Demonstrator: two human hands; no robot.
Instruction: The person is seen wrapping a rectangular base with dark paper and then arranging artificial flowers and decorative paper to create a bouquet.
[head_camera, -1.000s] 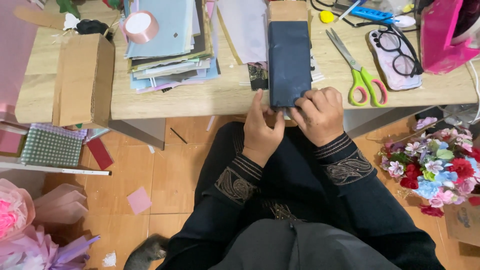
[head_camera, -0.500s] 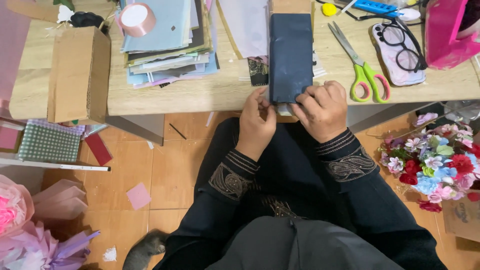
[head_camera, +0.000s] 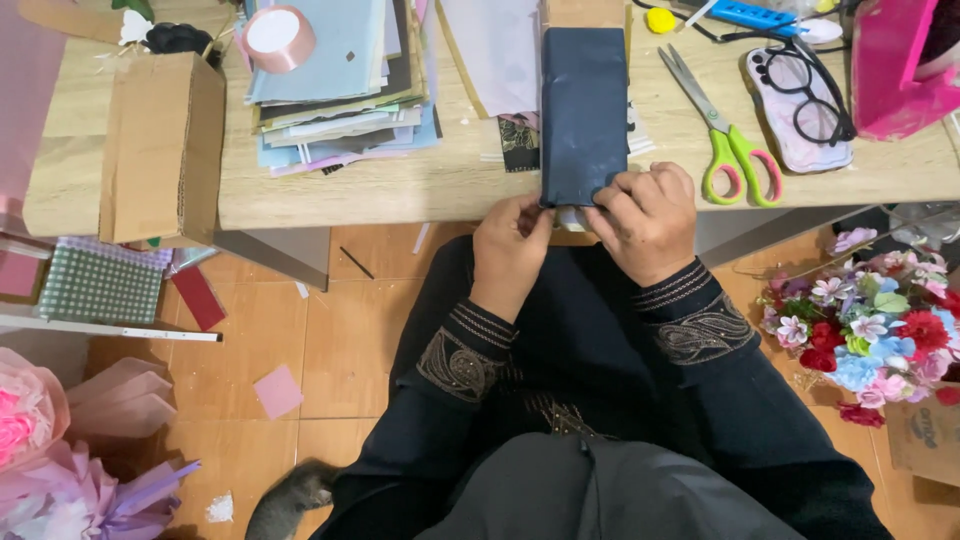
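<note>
A long box wrapped in dark navy paper (head_camera: 583, 110) lies lengthwise on the wooden table (head_camera: 420, 185), its near end at the table's front edge. My left hand (head_camera: 510, 250) pinches the paper at the near left corner. My right hand (head_camera: 645, 220) presses the paper at the near right corner, fingers curled over the end. A bit of white shows under the wrapped end between my hands. Both sleeves are black with gold embroidery.
Green-handled scissors (head_camera: 725, 140) lie just right of the box, then a phone with glasses on it (head_camera: 805, 95) and a pink bag (head_camera: 900, 60). A stack of paper sheets (head_camera: 335, 90), a ribbon roll (head_camera: 278, 38) and a cardboard box (head_camera: 160, 145) sit left. Flowers (head_camera: 880, 330) on the floor.
My hands stay at the box's near end; the fingers have shifted slightly on the paper fold. The view has drifted a little.
</note>
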